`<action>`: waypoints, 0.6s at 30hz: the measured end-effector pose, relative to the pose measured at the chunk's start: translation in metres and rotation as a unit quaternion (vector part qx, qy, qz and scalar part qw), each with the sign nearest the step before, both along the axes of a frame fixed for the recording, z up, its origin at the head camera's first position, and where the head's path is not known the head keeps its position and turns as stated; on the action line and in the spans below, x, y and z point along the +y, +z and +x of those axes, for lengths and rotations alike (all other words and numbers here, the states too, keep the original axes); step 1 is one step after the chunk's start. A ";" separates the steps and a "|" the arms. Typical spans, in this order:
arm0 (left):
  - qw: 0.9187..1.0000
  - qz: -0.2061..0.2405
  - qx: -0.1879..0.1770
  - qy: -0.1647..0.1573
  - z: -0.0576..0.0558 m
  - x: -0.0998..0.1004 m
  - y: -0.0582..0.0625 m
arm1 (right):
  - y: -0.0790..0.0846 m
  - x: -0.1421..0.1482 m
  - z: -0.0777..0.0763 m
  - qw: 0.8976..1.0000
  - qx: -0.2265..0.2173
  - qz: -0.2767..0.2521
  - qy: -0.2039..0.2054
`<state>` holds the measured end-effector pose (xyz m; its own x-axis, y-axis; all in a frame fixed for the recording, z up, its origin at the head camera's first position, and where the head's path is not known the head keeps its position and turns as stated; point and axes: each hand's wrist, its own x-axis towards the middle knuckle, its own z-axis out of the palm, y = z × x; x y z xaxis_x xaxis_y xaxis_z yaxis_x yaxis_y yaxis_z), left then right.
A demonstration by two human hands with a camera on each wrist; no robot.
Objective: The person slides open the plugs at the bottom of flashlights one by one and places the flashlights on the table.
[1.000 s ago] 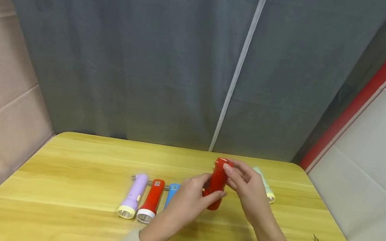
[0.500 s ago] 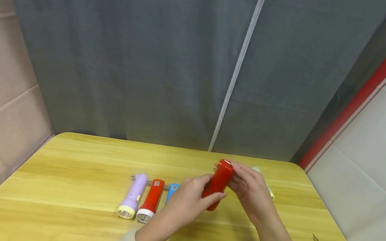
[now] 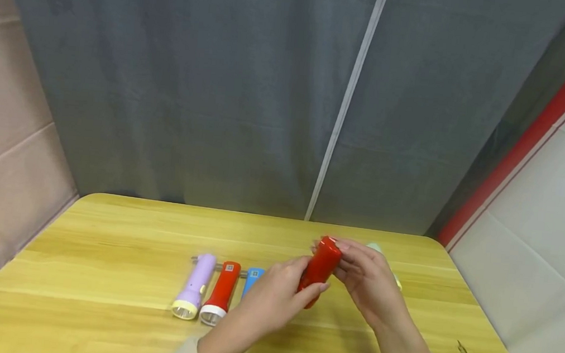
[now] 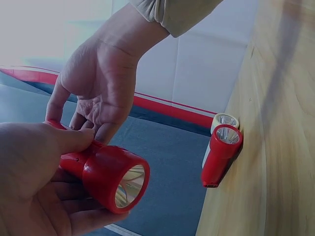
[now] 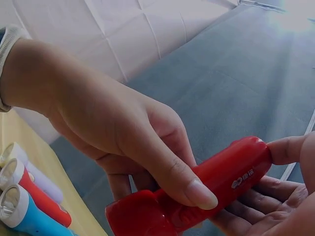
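Observation:
A red flashlight (image 3: 322, 263) is held off the table between both hands. My left hand (image 3: 274, 293) grips it round the body near the head, its thumb along the side. My right hand (image 3: 373, 282) is at the tail end; the thumb touches the tail and the other fingers lie behind and beneath it. In the left wrist view, the held flashlight's lens (image 4: 131, 187) faces the camera. White lettering shows on its red barrel (image 5: 241, 177) in the right wrist view.
Left on the wooden table (image 3: 102, 273) lie a purple flashlight (image 3: 197, 284), a red one with a white head (image 3: 224, 289) and a blue one (image 3: 252, 280), partly hidden. A mint-green flashlight (image 3: 375, 247) lies behind my right hand; another red one (image 4: 216, 160) is beside it.
The held flashlight has tilted, its tail leaning right. My right thumb has shifted on the tail end, and the right hand covers more of the mint-green flashlight. My left hand keeps its grip.

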<state>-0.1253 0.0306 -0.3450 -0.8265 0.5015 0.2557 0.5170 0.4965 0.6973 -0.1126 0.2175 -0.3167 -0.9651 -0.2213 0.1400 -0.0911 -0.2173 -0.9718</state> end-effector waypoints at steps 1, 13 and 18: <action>1.000 -0.002 0.000 0.000 0.000 0.000 0.000 | 0.000 0.000 0.000 1.000 -0.002 0.001 -0.002; 1.000 -0.011 0.011 0.002 0.002 0.001 -0.001 | 0.002 0.001 0.002 1.000 -0.006 0.013 -0.007; 1.000 -0.018 0.023 0.001 0.003 0.002 -0.001 | 0.002 0.002 0.002 1.000 0.003 0.007 0.007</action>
